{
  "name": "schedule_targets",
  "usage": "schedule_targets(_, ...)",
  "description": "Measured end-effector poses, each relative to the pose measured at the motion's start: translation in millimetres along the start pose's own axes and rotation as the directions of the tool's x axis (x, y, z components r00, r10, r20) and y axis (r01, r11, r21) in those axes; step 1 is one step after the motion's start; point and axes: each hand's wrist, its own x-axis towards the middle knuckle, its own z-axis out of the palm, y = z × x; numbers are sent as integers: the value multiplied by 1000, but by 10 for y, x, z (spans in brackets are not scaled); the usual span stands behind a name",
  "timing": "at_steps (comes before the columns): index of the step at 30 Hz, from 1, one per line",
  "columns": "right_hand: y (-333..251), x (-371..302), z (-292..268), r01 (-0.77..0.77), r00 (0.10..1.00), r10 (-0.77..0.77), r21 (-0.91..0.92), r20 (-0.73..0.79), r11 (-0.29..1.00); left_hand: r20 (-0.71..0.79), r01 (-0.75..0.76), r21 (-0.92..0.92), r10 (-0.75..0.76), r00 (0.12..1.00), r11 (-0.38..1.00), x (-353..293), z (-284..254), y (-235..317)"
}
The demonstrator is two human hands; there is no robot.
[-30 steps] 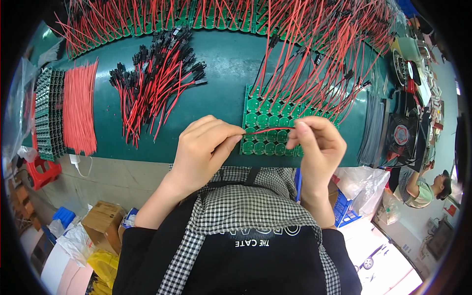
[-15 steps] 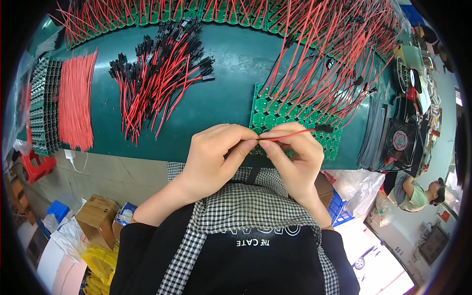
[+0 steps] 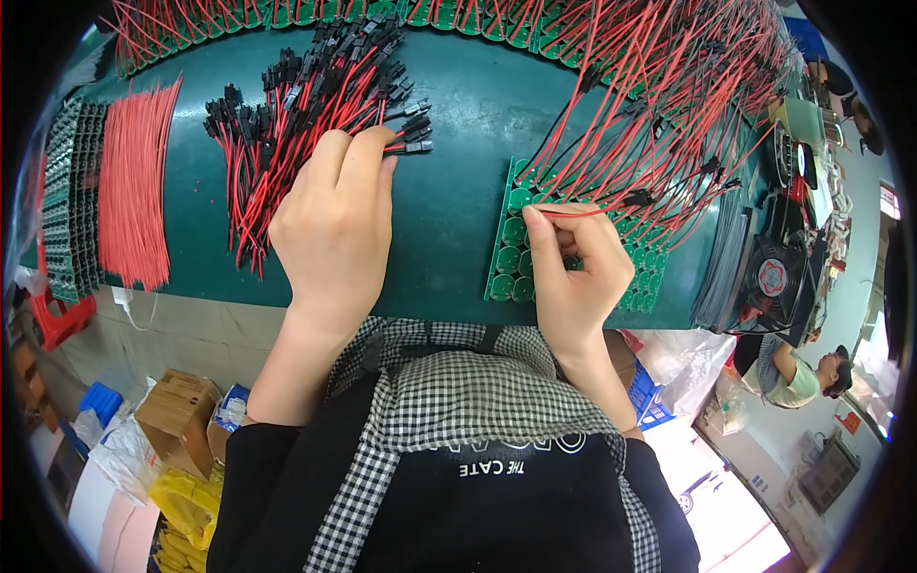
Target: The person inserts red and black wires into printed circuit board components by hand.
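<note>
My left hand (image 3: pixel 334 210) reaches over a pile of red-and-black wire leads with black plug connectors (image 3: pixel 330 72). Its fingers curl down into the pile, thumb and forefinger beside a few connectors; what they grip, if anything, is hidden. Between thumb and forefinger, my right hand (image 3: pixel 583 253) pinches one red-and-black wire lead (image 3: pixel 565 214), whose plug end trails right toward other black connectors. That hand is over the left part of a green circuit board panel (image 3: pixel 511 258) with rows of round boards. Many red and black leads rise from the panel's far and right parts.
Bundles of plain red wires (image 3: pixel 138 191) and dark strips of small boards (image 3: pixel 72 205) lie at the left of the green table (image 3: pixel 444 258). More wired panels (image 3: pixel 458 14) line the far edge. Grey wires (image 3: pixel 721 258) and a black fan (image 3: pixel 772 272) are at the right.
My hands have parted. The left went far and left to the pile of leads; the right moved slightly up over the panel, still pinching the lead.
</note>
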Motion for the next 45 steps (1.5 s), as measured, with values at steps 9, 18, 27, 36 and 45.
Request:
schedule_targets(9, 1, 20, -9, 28, 1000, -28, -65, 2, 998, -9, 27, -9, -27, 1000, 1000, -1, 13, 10)
schedule_targets(18, -19, 25, 22, 33, 999, -34, -76, -9, 997, -57, 23, -46, -25, 998, 999, -11, 32, -3)
schedule_targets(27, -28, 20, 40, 46, 999, -45, -112, 16, 993, -86, 41, -84, -48, 995, 996, -4, 40, -15)
schedule_targets(36, -85, 45, -27, 54, 995, -41, -155, 89, 986, -54, 32, -77, -36, 998, 996, -14, 50, 4)
schedule_targets(45, -204, 55, -144, -109, 980, 125, -107, 157, 988, -92, -2, -68, -4, 996, 998, -22, 73, -6)
